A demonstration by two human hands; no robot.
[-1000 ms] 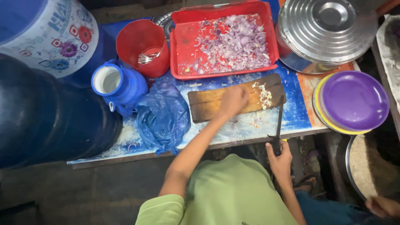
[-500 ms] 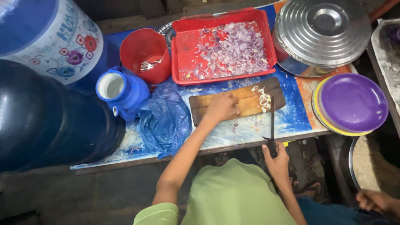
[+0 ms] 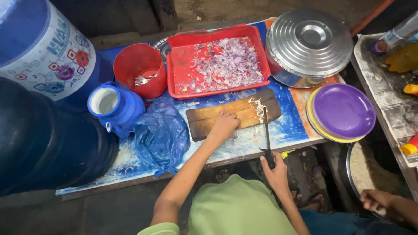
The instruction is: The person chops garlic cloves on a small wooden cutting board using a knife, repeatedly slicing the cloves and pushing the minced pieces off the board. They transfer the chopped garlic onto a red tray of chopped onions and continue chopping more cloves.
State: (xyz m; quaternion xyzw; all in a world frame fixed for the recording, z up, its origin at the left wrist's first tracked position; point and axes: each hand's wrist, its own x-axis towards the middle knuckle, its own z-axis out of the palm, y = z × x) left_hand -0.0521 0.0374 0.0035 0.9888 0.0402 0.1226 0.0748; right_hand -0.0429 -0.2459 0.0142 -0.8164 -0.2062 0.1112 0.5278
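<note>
My left hand [image 3: 224, 125] rests with curled fingers on the near edge of a dark wooden cutting board [image 3: 248, 111], holding nothing I can make out. My right hand [image 3: 273, 169] sits below the table edge and grips the black handle of a long knife [image 3: 265, 130]. The blade reaches up onto the board, its tip beside a small pile of pale chopped bits [image 3: 258, 105] near the board's right end. Behind the board lies a red tray [image 3: 176, 85] of chopped purple onion [image 3: 226, 65].
A red cup holding a fork [image 3: 140, 69], a blue jug [image 3: 114, 106] and a crumpled blue plastic bag [image 3: 160, 137] stand left of the board. Large blue drums [image 3: 39, 130] crowd the left. A steel lid [image 3: 310, 41] and stacked purple plates [image 3: 344, 111] lie right. Another person's hand [image 3: 375, 200] shows bottom right.
My left hand has slid from the middle of the board toward its near edge and a little left. The knife stays in my right hand, shifted slightly left.
</note>
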